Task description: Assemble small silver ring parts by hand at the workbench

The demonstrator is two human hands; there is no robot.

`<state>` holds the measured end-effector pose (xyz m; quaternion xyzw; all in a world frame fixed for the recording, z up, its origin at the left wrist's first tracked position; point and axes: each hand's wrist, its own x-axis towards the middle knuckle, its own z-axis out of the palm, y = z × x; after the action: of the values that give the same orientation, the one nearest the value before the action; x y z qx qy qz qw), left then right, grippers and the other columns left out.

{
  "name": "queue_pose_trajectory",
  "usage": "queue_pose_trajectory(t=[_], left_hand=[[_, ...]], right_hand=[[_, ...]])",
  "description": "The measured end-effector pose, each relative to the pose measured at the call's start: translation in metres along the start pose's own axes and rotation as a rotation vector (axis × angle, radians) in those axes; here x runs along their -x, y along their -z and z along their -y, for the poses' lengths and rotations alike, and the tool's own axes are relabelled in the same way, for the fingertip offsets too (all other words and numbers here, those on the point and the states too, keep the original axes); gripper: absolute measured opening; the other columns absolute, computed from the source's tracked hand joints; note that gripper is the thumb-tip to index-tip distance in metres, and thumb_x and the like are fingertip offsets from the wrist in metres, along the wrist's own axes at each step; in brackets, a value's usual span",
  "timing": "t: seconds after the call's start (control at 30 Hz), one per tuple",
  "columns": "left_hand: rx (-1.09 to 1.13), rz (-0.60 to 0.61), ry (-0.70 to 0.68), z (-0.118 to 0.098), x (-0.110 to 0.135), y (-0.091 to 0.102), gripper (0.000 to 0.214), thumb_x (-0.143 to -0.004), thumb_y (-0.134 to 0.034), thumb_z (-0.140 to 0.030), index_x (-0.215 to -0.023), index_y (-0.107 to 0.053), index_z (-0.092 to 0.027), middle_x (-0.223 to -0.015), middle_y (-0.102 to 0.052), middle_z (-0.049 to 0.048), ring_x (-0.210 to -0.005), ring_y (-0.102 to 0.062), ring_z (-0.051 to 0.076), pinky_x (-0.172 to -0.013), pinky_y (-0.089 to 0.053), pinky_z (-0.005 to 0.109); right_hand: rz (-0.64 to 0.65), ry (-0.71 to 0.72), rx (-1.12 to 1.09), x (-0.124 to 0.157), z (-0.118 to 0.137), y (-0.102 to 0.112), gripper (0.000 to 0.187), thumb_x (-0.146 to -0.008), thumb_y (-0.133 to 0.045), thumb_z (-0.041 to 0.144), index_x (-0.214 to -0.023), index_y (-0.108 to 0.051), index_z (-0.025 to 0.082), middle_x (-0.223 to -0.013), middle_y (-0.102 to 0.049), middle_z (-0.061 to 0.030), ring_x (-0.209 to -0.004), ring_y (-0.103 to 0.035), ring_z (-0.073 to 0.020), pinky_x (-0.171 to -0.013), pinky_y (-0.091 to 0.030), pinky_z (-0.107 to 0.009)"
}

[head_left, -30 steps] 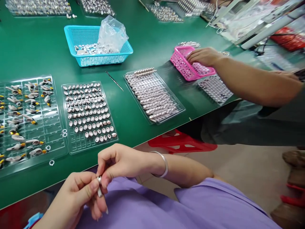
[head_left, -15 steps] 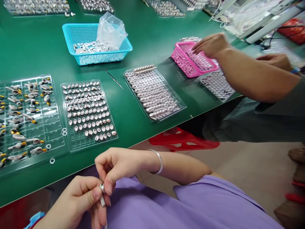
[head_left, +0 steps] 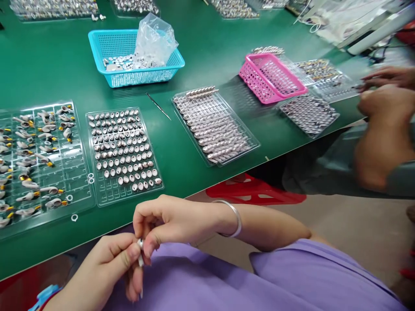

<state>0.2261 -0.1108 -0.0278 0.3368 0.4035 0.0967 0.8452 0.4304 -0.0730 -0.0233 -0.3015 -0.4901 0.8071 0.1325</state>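
My left hand (head_left: 115, 263) pinches a small white earbud (head_left: 140, 258) with a short stem, held low over my purple-clad lap. From the right, my right hand (head_left: 167, 226) closes its thumb and forefinger at the earbud's head, so both hands meet on it. Fingers hide much of the earbud. Just past my hands, on the green table, lies a clear tray (head_left: 112, 196) with rows of white oval earbud shells. To its left, another clear tray (head_left: 78, 177) holds grey-white earbud parts with yellow strips.
A blue basket (head_left: 142, 80) holds a plastic bag and small white pieces. Black tweezers (head_left: 158, 106) lie near a tray of stacked white parts (head_left: 220, 129). A pink basket (head_left: 259, 86) stands further right, by a co-worker's hands (head_left: 385, 86). A red stool (head_left: 253, 190) is below the table edge.
The co-worker's arm has drawn back from the pink basket to the right. My hands stay together on the earbud, with a slight shift upward in view.
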Motion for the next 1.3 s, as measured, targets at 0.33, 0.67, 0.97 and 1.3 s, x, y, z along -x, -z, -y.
queue_pose_trajectory(t=[0.33,0.67,0.97,1.3], left_hand=[[-0.248,0.009,-0.044,-0.003,0.000,0.004,0.047,-0.087,-0.051,-0.060,-0.069,-0.060,-0.018,-0.052,-0.064,-0.0009,-0.049,-0.056,0.011,-0.053,-0.046,0.021],[-0.484,-0.248,-0.319,-0.007,0.004,0.004,0.034,-0.093,-0.049,-0.039,-0.069,-0.062,-0.020,-0.057,-0.065,-0.0016,-0.053,-0.061,0.011,-0.054,-0.047,0.018],[-0.804,-0.373,-0.586,-0.006,0.008,-0.003,0.033,-0.095,-0.043,-0.025,-0.066,-0.057,-0.021,-0.055,-0.061,-0.0046,-0.049,-0.059,0.008,-0.051,-0.045,0.014],[-0.996,-0.493,-0.735,-0.006,0.008,-0.008,0.027,-0.092,-0.045,-0.019,-0.067,-0.053,-0.022,-0.053,-0.058,-0.0061,-0.043,-0.055,0.008,-0.045,-0.042,0.014]], right_hand=[[-0.016,0.164,0.570,0.008,0.017,0.003,0.011,-0.084,-0.069,0.015,-0.083,-0.059,0.012,-0.071,-0.067,0.0010,-0.062,-0.058,-0.0059,-0.059,-0.043,-0.014],[-0.371,0.657,0.451,0.000,-0.021,-0.007,0.005,-0.085,-0.067,0.013,-0.089,-0.068,0.011,-0.078,-0.074,-0.0052,-0.072,-0.070,-0.0111,-0.068,-0.056,-0.018],[-0.593,0.932,0.619,-0.008,-0.035,-0.022,0.009,-0.092,-0.060,0.015,-0.097,-0.065,0.010,-0.076,-0.074,-0.0073,-0.074,-0.069,-0.0109,-0.074,-0.058,-0.019],[-0.658,0.935,0.710,-0.005,-0.038,-0.029,0.010,-0.094,-0.054,0.014,-0.099,-0.063,0.012,-0.076,-0.072,-0.0065,-0.073,-0.069,-0.0117,-0.072,-0.058,-0.020]])
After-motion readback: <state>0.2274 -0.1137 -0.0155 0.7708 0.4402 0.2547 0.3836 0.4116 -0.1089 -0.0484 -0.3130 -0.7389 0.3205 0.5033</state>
